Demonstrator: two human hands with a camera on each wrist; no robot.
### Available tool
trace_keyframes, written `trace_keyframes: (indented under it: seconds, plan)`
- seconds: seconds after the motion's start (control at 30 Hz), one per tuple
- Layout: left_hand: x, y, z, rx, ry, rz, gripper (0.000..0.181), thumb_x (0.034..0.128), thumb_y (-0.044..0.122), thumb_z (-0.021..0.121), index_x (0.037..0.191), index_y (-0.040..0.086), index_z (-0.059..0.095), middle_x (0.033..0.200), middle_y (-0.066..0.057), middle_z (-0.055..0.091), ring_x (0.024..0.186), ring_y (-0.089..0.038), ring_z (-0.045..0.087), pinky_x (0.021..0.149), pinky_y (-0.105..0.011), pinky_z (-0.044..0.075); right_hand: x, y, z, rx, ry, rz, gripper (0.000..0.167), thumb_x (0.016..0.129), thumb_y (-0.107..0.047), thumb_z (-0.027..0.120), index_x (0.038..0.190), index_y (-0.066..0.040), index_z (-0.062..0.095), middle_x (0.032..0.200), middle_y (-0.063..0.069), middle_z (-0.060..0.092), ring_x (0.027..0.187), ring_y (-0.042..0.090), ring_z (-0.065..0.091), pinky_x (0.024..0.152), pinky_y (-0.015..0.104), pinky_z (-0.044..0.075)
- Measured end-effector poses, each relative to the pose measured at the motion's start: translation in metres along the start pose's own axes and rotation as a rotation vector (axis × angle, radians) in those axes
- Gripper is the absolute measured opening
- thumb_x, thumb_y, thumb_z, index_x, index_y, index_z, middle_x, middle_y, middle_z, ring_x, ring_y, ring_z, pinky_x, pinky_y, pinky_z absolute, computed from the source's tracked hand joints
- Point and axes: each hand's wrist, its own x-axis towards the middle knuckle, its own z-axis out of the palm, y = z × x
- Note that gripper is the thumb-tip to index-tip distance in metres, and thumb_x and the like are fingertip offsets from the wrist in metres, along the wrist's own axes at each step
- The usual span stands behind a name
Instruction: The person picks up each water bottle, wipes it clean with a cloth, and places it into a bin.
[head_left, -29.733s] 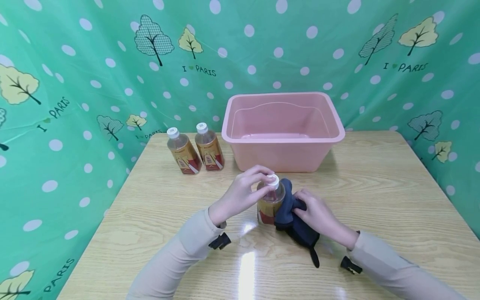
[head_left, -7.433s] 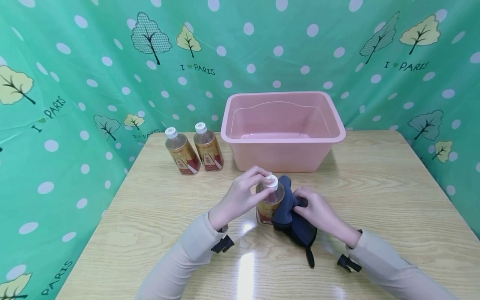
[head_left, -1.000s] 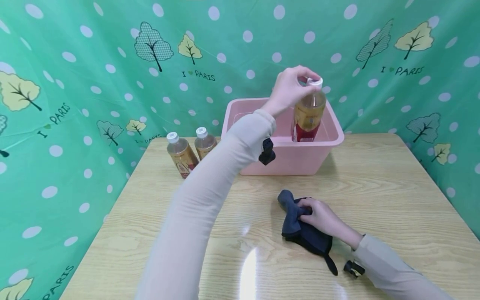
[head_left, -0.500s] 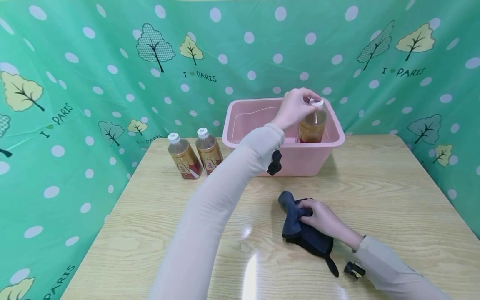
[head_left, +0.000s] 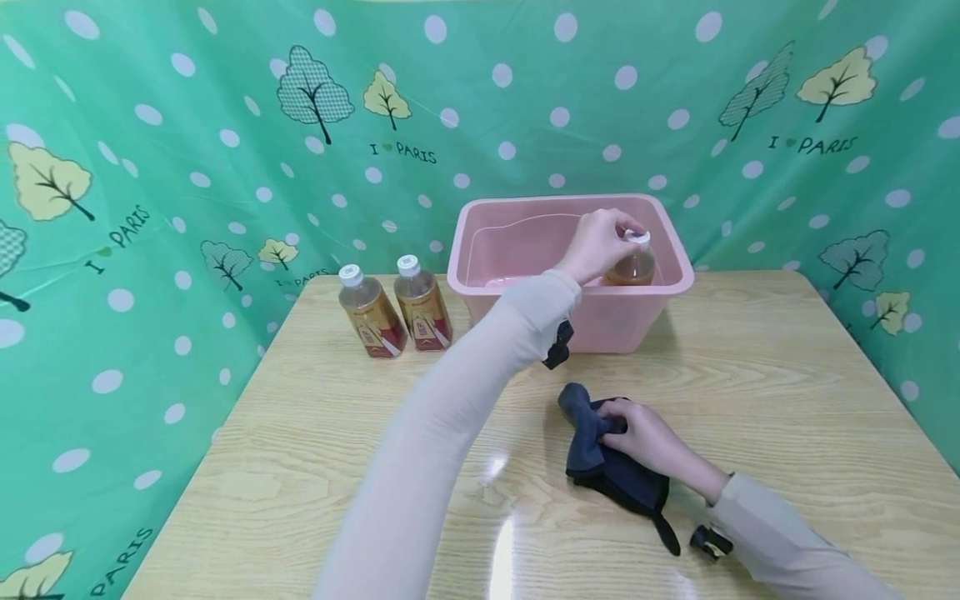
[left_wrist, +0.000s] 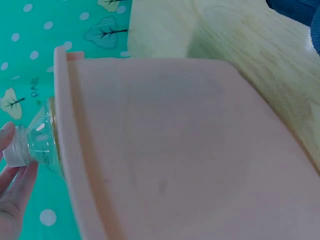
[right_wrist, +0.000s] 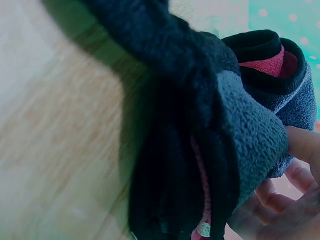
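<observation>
My left hand (head_left: 602, 242) pinches the white cap of a plastic bottle (head_left: 633, 270) inside the right part of the pink tub (head_left: 570, 312). The bottle's lower part is hidden behind the tub's front wall. In the left wrist view, the bottle's clear neck (left_wrist: 42, 137) shows beyond the tub rim, with fingers at the cap. On the table in front of the tub, my right hand (head_left: 643, 435) grips a bunched dark blue-grey cloth (head_left: 583, 446). Black edging, a loop, and a pink underside of the cloth (right_wrist: 250, 130) show across the views.
Two more capped bottles, one (head_left: 372, 315) leftmost and another (head_left: 422, 307) beside it, stand left of the tub. The wooden table (head_left: 300, 467) backs onto a green dotted curtain (head_left: 480, 108). My left forearm crosses above the table.
Earlier the bottle stood before the tub with the cloth against it. My left hand has since carried it over the tub and lowered it inside. My right hand still grips the cloth.
</observation>
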Motion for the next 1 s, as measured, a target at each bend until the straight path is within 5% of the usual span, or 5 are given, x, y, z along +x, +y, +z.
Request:
trace_keyframes:
  seconds: [1.0]
  plan:
    - [-0.001,-0.013,0.019,0.015,-0.053,-0.1,0.019,0.0788,0.012,0.066,0.097,0.01,0.067,0.089,0.002,0.065,0.074,-0.004,0.057,0.066,-0.011,0.043,0.0,-0.002,-0.001,-0.007,-0.004,-0.005,0.017,0.073,0.001,0.067,0.088,-0.007,0.063,0.091,0.007,0.061,0.082,0.021,0.058,0.068,0.033,0.048]
